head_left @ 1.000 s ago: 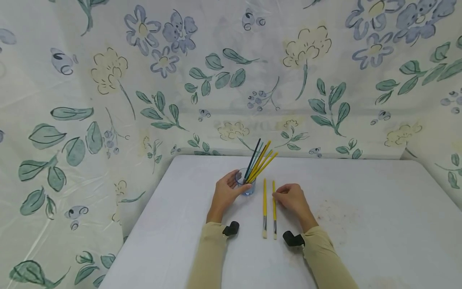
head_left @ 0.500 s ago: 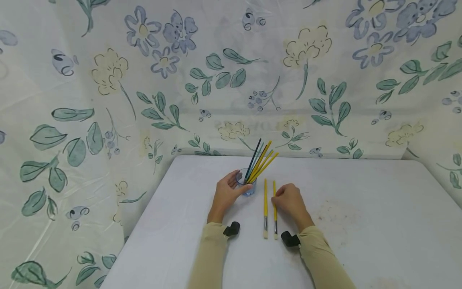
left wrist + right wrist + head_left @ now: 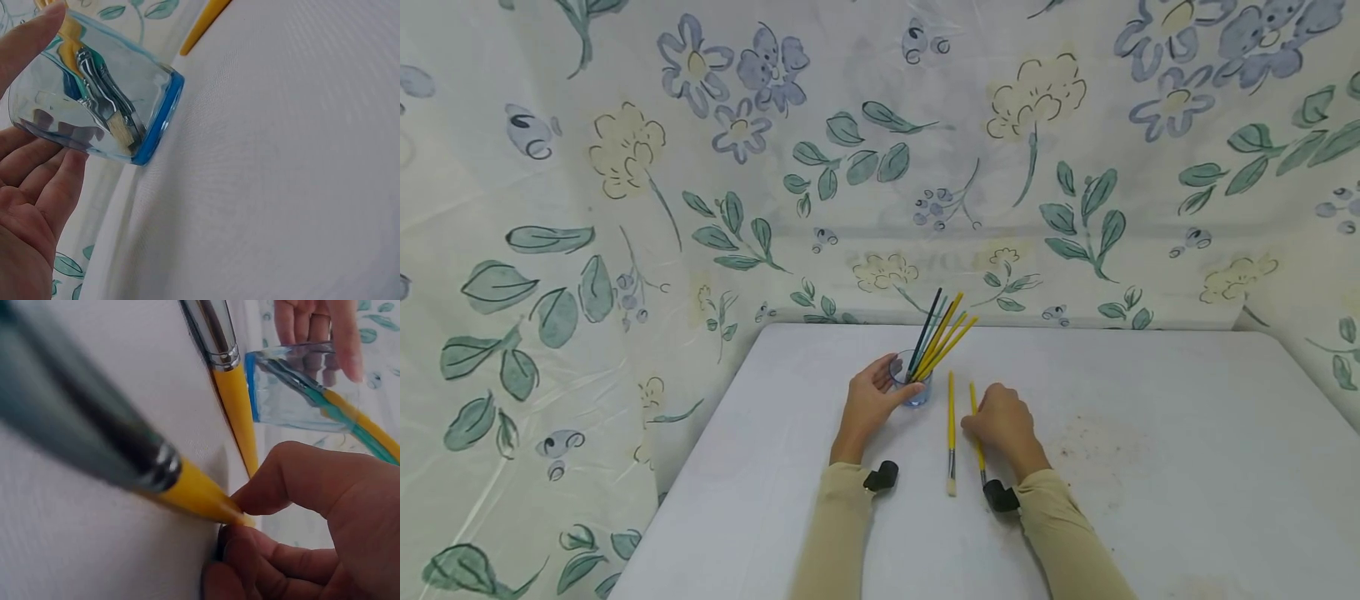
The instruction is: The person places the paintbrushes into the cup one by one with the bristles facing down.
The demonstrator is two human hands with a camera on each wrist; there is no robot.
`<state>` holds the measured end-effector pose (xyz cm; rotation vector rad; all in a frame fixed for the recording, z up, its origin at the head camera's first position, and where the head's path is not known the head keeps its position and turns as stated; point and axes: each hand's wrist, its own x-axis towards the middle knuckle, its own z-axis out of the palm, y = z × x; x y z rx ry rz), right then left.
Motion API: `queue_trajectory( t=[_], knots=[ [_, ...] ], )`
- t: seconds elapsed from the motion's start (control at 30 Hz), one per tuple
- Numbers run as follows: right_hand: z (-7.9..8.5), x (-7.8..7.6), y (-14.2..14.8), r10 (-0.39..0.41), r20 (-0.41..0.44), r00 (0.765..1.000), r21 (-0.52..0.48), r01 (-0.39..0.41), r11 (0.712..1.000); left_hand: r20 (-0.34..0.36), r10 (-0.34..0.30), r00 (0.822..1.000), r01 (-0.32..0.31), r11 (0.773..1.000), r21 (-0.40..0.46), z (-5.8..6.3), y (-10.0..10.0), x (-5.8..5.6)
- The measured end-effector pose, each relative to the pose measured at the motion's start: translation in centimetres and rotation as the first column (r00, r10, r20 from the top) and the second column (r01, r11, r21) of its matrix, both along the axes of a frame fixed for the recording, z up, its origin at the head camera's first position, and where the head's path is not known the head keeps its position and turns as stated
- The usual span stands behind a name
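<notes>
My left hand (image 3: 867, 410) holds a clear glass (image 3: 917, 397), thumb on one side and fingers on the other. In the left wrist view the glass (image 3: 159, 119) has a thick blue base, and metal ferrules and pale bristles of paintbrushes (image 3: 103, 94) show through its wall. Their yellow, teal and dark handles lean out to the right. My right hand (image 3: 1006, 423) pinches the yellow handle of a paintbrush (image 3: 973, 398) between thumb and fingers, bristle end toward me. In the head view the wrist camera hides its bristles. To its left another yellow paintbrush (image 3: 951, 423) lies on the table.
The white table (image 3: 790, 500) reaches back to a flower-printed sheet (image 3: 850, 208) hanging behind and at the left. Small brownish specks (image 3: 1086, 442) mark the tabletop right of my right hand. A black wrist camera (image 3: 882, 476) sits on my left sleeve.
My right hand has slid slightly toward me along the right paintbrush. That brush has shifted toward me and tilted, its bristle end swinging right. The left hand and glass stay put.
</notes>
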<state>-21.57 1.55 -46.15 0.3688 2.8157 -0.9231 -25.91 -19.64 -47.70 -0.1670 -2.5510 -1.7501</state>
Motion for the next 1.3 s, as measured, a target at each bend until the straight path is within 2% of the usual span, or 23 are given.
queue_trajectory(
  t=[0.17,0.3,0.5,0.67,0.83,1.03,1.2,1.3],
  knots=[
    [0.1,0.2,-0.4,0.016,0.021,1.000,0.075,-0.018,0.997,0.002,0.004,1.000,-0.004,1.000,0.008,-0.2,0.0,0.0],
    [-0.1,0.1,-0.4,0.013,0.012,1.000,0.083,-0.014,0.996,0.002,0.006,1.000,-0.006,1.000,0.002,-0.3,-0.1,0.0],
    [-0.5,0.1,0.6,-0.017,-0.004,1.000,0.026,0.018,0.999,-0.012,-0.005,1.000,0.005,1.000,0.018,-0.3,-0.1,0.2],
    [-0.4,-0.1,1.6,-0.006,0.004,1.000,-0.015,0.006,1.000,-0.010,-0.002,1.000,0.002,1.000,0.012,-0.2,-0.1,0.2],
    [-0.2,-0.3,2.6,-0.008,0.039,0.999,-0.134,0.014,0.991,-0.014,-0.001,1.000,0.001,1.000,0.008,0.0,0.0,0.1],
    [-0.2,-0.5,3.7,-0.016,0.054,0.998,-0.288,0.031,0.957,-0.018,-0.005,1.000,0.005,1.000,0.007,0.1,0.0,0.1],
    [0.0,-0.5,4.1,-0.030,0.045,0.999,-0.449,0.047,0.892,-0.011,-0.003,1.000,0.003,1.000,0.014,0.2,0.0,0.1],
    [0.1,-0.6,4.3,-0.051,0.047,0.998,-0.511,0.068,0.857,-0.005,-0.004,1.000,0.004,1.000,0.020,0.1,0.0,0.1]
  ],
)
